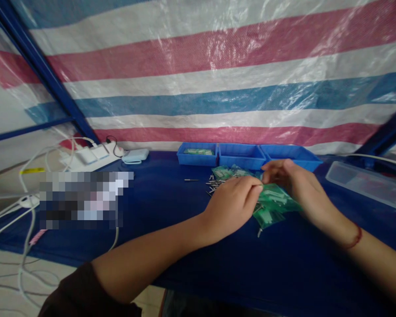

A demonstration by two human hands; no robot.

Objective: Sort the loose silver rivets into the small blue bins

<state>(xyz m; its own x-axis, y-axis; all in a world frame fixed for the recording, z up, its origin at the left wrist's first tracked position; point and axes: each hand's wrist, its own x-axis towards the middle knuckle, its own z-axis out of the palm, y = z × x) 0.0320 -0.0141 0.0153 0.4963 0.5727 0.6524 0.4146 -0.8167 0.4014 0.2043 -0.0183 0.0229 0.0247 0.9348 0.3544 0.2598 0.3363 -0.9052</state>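
My left hand is closed, with thumb and forefinger pinched on the edge of a green plastic bag. Pale pieces show through the bag's film. My right hand is beside it, fingers curled in close to the left fingertips; what they grip, if anything, is hidden. Beneath the hands lies another green bag. Behind my left hand is a loose pile of small metal pins or rivets, with more green bags at its far side.
Three blue bins stand along the back: a left bin with green bags inside, a middle bin and a right bin. A clear plastic lid lies at right. At left are a power strip, cables and a light-blue case.
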